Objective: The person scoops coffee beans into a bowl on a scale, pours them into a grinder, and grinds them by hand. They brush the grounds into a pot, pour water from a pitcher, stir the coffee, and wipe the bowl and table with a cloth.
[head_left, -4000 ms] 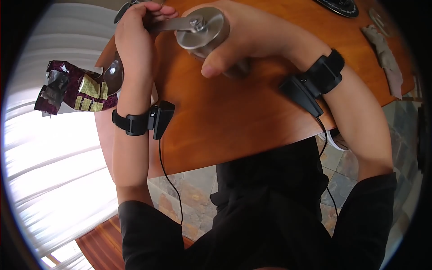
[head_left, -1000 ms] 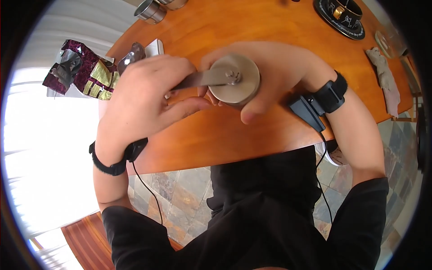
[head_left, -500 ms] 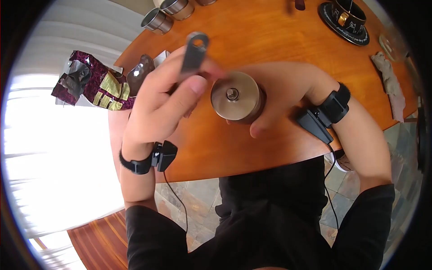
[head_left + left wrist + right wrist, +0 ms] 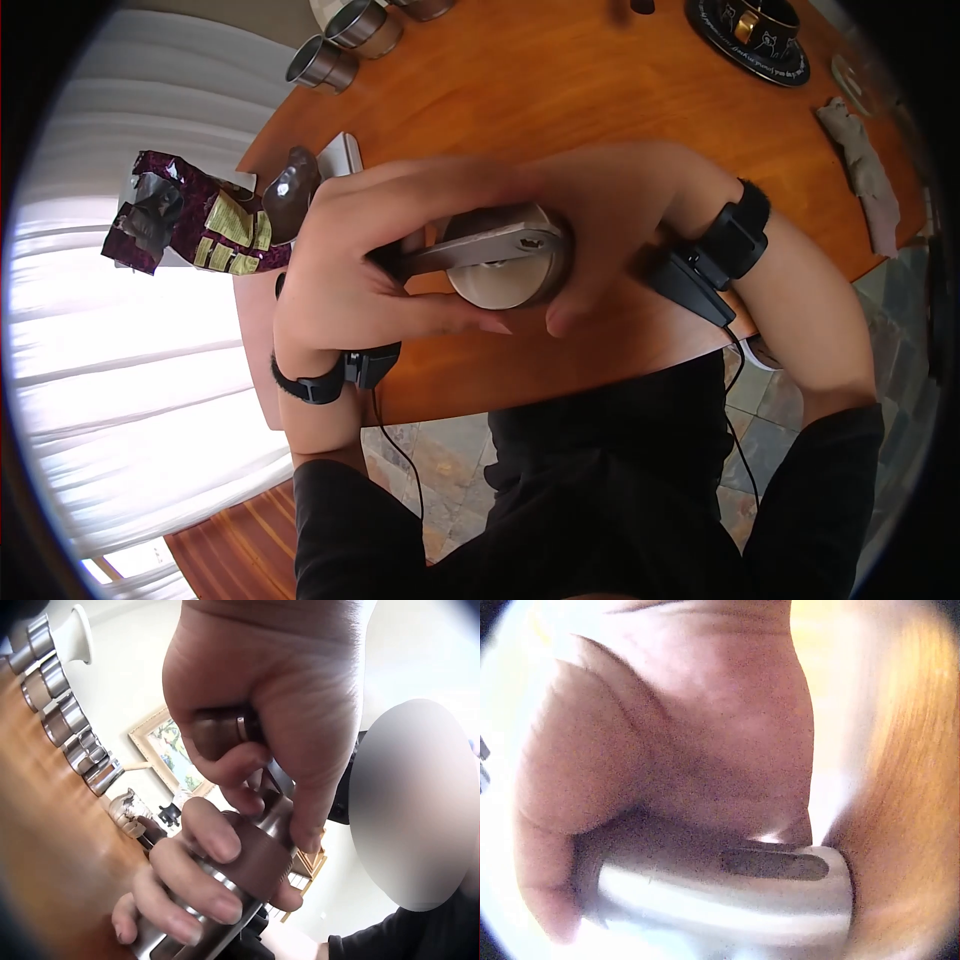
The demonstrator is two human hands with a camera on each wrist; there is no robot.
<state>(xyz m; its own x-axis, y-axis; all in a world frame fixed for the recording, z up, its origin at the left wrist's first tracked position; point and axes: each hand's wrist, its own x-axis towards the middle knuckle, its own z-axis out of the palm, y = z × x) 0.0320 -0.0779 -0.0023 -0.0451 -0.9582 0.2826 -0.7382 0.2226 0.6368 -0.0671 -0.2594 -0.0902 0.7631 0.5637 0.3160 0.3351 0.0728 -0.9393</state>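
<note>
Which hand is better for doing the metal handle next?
Probably the left hand: it holds the flat silver metal crank over the cylindrical brown-banded steel grinder, while the right hand is busy gripping the grinder's body.

A home, by the look of it, at what seems a dining table.
Under both hands spreads a warm wooden table (image 4: 600, 95); left of the left hand (image 4: 370, 260), daylight glows through a white curtain (image 4: 130, 370). Beyond the right hand (image 4: 620, 215), toward its right, a decorated cup (image 4: 768, 42) sits on a matching saucer (image 4: 793, 71). Nearer the body than either hand lies stone-tiled floor (image 4: 445, 460), while a framed painting (image 4: 171, 750) hangs behind the left hand in its wrist view.
</note>
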